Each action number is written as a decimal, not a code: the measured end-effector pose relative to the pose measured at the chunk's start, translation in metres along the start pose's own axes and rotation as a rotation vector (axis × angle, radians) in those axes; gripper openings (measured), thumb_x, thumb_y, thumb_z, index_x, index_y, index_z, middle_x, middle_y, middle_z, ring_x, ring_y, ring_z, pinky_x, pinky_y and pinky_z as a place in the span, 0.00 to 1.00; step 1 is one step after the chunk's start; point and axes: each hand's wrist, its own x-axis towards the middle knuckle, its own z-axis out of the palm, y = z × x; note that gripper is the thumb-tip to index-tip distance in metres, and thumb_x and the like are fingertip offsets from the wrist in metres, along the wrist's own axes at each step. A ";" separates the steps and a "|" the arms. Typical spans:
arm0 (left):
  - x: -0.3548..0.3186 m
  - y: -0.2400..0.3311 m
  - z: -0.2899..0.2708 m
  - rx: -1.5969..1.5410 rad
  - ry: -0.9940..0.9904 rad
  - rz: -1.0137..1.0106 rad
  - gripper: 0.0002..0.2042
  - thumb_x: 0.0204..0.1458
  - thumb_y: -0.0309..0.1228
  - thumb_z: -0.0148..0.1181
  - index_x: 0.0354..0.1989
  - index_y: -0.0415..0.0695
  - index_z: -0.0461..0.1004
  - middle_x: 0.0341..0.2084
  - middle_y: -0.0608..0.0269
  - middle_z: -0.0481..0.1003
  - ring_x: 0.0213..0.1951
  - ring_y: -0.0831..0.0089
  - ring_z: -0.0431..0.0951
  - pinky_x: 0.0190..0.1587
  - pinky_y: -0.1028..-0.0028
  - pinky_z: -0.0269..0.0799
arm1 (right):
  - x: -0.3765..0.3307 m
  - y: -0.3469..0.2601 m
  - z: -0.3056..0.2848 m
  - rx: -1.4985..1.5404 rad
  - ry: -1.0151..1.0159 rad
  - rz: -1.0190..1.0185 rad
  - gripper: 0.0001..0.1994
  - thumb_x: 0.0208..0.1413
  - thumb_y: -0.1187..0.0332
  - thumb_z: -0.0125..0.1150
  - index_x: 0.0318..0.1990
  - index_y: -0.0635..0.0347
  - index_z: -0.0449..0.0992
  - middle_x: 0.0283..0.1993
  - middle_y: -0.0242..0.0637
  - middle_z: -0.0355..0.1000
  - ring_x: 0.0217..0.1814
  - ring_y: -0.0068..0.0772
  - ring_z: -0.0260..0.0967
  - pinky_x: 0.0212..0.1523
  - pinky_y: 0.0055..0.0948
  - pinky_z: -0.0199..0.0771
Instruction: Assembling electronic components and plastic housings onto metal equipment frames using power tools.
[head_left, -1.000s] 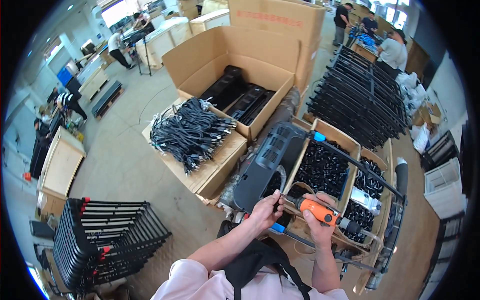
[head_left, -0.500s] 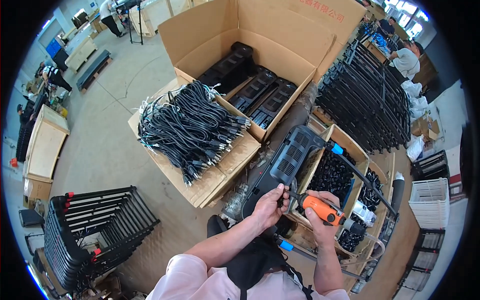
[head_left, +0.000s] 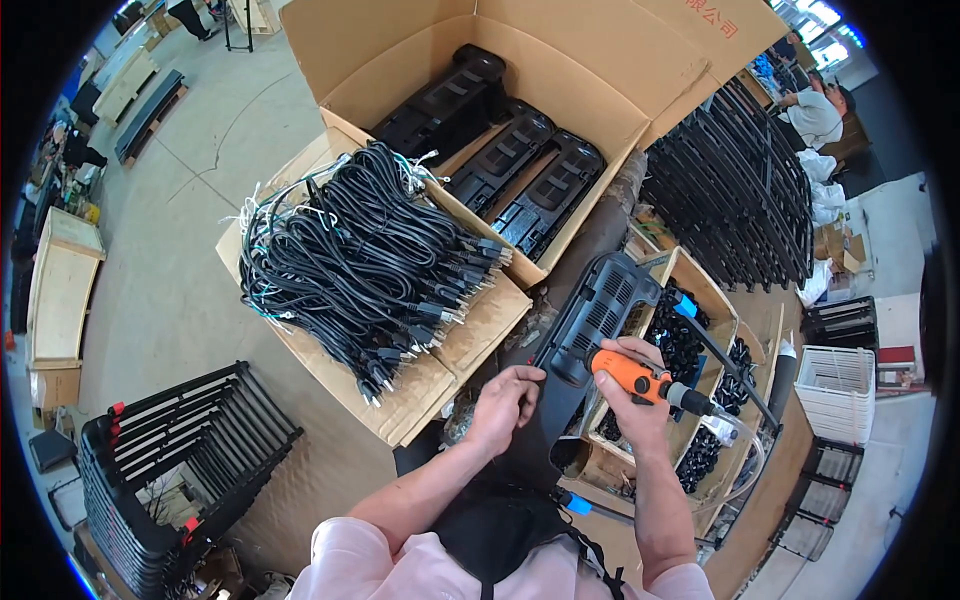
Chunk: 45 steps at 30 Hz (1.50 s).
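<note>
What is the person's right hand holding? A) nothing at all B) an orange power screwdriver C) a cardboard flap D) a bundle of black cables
B: the right hand is wrapped around an orange power screwdriver pointed at the black plastic part, while the left hand rests on that part's edge; the black cables lie untouched on the cardboard.

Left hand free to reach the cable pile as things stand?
Probably yes. The left hand rests on the black panel, holding no tool, and the cable pile lies open on cardboard just to its left, with nothing between.
</note>
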 end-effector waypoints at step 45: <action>0.019 -0.015 -0.009 0.654 0.191 0.452 0.13 0.67 0.37 0.56 0.51 0.42 0.78 0.31 0.58 0.78 0.30 0.64 0.80 0.32 0.67 0.76 | 0.030 0.007 0.019 -0.164 -0.180 -0.009 0.17 0.53 0.76 0.72 0.50 0.61 0.77 0.54 0.42 0.79 0.51 0.28 0.79 0.56 0.29 0.79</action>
